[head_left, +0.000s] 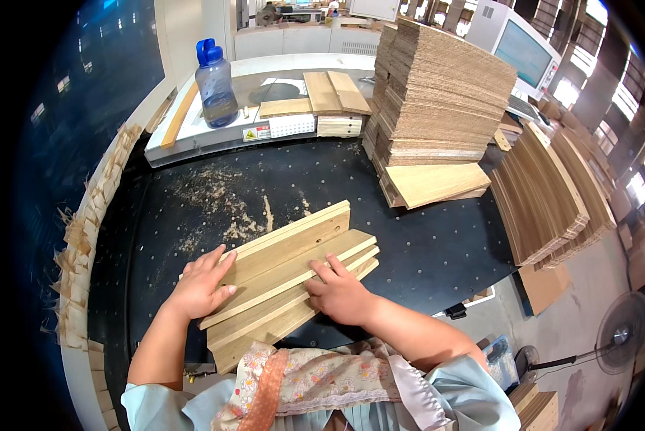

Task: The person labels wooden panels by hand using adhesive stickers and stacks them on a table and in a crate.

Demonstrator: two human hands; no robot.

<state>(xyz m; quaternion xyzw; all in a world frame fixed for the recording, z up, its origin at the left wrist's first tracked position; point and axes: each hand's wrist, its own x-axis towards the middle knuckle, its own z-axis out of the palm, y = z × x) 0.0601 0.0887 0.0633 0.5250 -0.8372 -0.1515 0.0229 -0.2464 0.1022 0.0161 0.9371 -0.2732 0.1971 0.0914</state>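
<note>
Several long wooden boards (286, 253) lie close together at a slant in front of me, some tilted on their edges. Two small holes show near the far right end of the rearmost one. My left hand (202, 284) rests across the boards' left part, its fingers stretched and the thumb apart. Toward the right end, my right hand (341, 293) has its fingers curled over the edge of a front board, gripping it. The undersides of the boards are hidden.
Sawdust (218, 197) is scattered on the black dotted table (437, 251). Behind it stand a blue water bottle (216, 90) and short boards (333, 93). A tall panel stack (441, 93) rises at the right rear, with more stacked panels (541, 197) and a fan (622, 334) farther right.
</note>
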